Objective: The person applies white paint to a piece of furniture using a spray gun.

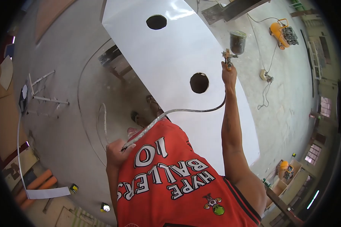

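One spray gun [228, 58], dark grimy cup [237, 41], grey hose [185, 110], white two-holed panel [166, 49]

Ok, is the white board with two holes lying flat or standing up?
Lying flat: the white board faces up, raised on a stand seen at its edge; the right hand holds a spray gun over it.
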A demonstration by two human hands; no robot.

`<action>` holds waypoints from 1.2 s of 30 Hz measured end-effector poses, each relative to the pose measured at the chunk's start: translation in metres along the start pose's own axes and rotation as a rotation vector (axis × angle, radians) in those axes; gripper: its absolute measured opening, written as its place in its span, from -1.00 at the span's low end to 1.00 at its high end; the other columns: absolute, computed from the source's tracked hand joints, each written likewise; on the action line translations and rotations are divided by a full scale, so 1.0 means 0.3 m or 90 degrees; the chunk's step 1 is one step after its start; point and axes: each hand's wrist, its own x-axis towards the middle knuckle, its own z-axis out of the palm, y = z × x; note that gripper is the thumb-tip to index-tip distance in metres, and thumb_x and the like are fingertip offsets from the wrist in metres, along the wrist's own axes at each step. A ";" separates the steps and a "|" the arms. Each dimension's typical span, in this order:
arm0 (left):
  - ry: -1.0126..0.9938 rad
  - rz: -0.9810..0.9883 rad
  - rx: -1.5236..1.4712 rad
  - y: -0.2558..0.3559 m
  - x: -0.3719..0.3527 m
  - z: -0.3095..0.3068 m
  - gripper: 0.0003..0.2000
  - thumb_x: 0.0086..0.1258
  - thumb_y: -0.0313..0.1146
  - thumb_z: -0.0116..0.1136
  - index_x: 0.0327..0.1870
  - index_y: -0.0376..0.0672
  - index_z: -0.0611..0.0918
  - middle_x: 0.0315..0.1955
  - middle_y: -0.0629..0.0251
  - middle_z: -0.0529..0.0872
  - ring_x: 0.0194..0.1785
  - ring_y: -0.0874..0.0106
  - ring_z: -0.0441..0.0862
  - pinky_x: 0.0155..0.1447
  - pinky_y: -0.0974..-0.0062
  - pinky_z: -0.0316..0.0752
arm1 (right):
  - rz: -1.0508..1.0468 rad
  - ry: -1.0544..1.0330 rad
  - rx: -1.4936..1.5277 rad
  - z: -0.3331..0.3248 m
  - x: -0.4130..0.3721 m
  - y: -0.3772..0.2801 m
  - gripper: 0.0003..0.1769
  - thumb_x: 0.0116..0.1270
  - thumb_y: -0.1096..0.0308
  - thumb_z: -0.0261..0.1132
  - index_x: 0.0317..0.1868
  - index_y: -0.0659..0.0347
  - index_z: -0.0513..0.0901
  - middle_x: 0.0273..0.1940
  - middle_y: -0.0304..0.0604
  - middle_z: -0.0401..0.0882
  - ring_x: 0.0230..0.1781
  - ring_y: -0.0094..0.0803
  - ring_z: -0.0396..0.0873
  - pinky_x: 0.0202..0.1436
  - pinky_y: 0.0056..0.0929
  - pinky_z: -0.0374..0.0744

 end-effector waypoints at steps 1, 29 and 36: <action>-0.011 -0.009 -0.006 0.005 0.001 0.005 -0.58 0.18 -0.26 0.51 -0.60 -0.23 0.44 -0.69 0.12 0.44 -0.62 0.12 0.43 -0.48 0.22 0.33 | -0.011 0.016 -0.015 -0.002 0.008 -0.004 -0.63 0.43 0.16 0.34 -0.22 0.39 0.62 -0.34 0.22 0.67 -0.31 0.11 0.63 -0.18 -0.05 0.53; 0.223 -0.064 0.039 -0.209 -0.304 -0.139 -0.66 0.22 -0.37 0.43 -0.55 -0.21 0.43 -0.64 0.20 0.41 -0.62 0.23 0.37 -0.49 0.31 0.25 | 0.163 -0.346 0.127 0.064 -0.389 -0.239 -0.75 0.40 0.21 0.33 -0.30 0.24 0.65 -0.50 -0.39 0.46 -0.50 -0.60 0.35 -0.41 -0.45 0.32; 0.125 -0.009 -0.018 -0.092 -0.215 -0.015 -0.59 0.17 -0.34 0.49 -0.62 -0.20 0.40 -0.70 0.18 0.41 -0.65 0.16 0.41 -0.53 0.22 0.27 | 0.025 -0.030 -0.020 0.016 -0.100 -0.025 -0.62 0.42 0.14 0.34 -0.23 0.40 0.64 -0.37 0.18 0.67 -0.35 0.08 0.61 -0.16 -0.05 0.52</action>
